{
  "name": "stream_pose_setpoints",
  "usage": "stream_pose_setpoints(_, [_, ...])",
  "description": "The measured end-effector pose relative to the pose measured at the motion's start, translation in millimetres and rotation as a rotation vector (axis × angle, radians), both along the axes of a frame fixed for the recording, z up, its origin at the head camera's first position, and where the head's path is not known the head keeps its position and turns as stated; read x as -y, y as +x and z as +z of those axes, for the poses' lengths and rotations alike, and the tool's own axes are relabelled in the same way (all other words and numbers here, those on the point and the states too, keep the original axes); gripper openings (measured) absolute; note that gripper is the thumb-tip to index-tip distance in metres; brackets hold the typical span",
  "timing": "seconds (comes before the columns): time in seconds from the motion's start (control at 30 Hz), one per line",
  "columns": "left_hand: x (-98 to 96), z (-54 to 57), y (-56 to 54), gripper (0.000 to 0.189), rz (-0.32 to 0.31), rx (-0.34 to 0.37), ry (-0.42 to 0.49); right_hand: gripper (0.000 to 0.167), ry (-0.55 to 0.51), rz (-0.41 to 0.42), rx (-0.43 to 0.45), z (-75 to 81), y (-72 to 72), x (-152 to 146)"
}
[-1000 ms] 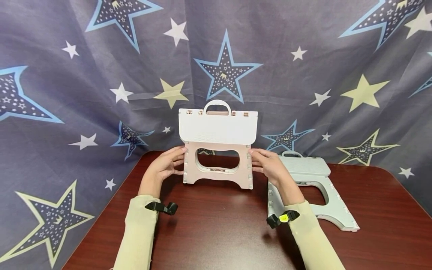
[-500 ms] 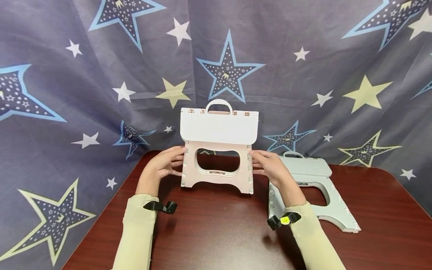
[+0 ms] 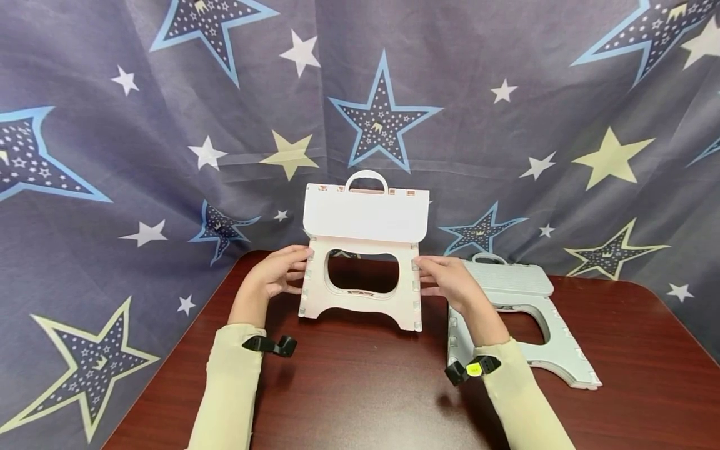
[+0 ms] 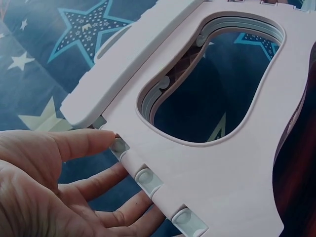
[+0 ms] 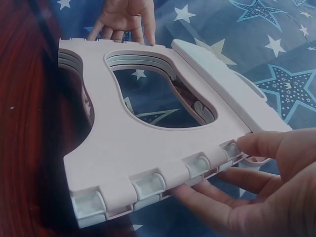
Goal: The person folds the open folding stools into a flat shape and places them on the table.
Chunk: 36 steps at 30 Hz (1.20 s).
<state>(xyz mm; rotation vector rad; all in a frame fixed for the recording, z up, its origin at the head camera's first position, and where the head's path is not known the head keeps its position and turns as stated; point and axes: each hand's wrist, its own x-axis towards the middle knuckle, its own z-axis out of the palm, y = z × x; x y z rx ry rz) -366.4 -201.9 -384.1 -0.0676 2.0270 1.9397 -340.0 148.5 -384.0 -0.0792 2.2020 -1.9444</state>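
A pale pink folding stool [image 3: 365,215] with a white seat panel and a looped carry handle stands folded flat, handle upward, leaning back from me. My left hand [image 3: 272,275] grips its left side edge at mid height; in the left wrist view the thumb [image 4: 91,143] lies at the front edge with the fingers behind. On the opposite side edge my right hand [image 3: 452,284] pinches the stool in the same way, its thumb [image 5: 259,143] beside a hinge in the right wrist view. Through the oval opening in the legs, the backdrop and table show.
A second folding stool [image 3: 509,279], pale grey-green, lies folded on the table at the right, partly hidden by my right forearm. The dark red-brown table [image 3: 349,381] ends at a star-patterned curtain [image 3: 450,156] close behind the stools.
The pink stool's lower edge has come down and toward me, so it leans back more. Both hands keep their hold on its sides. The grey-green stool stays in place.
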Motion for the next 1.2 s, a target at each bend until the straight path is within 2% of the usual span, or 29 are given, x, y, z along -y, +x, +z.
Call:
stream_pose_setpoints(0.27, [0.6,0.0,-0.3,0.012,-0.007,0.005,0.001,0.049,0.009,-0.004,0.009,-3.0,-1.4,-1.1])
stream_pose_setpoints(0.63, [3.2,0.1,3.1,0.018,-0.047,0.002,-0.032,0.048,-0.007,0.021,0.057,-5.7,-2.7,-1.4])
stream_pose_setpoints(0.9, [3.1,-4.4,0.8,0.02,-0.028,0.031,-0.086,0.048,-0.03,0.042,0.085,-8.7,-3.5,-0.9])
stream_pose_setpoints(1.2, [4.0,-7.6,-1.0,0.018,-0.032,0.022,-0.143,0.048,-0.011,0.054,0.11,-10.7,-4.0,-0.8])
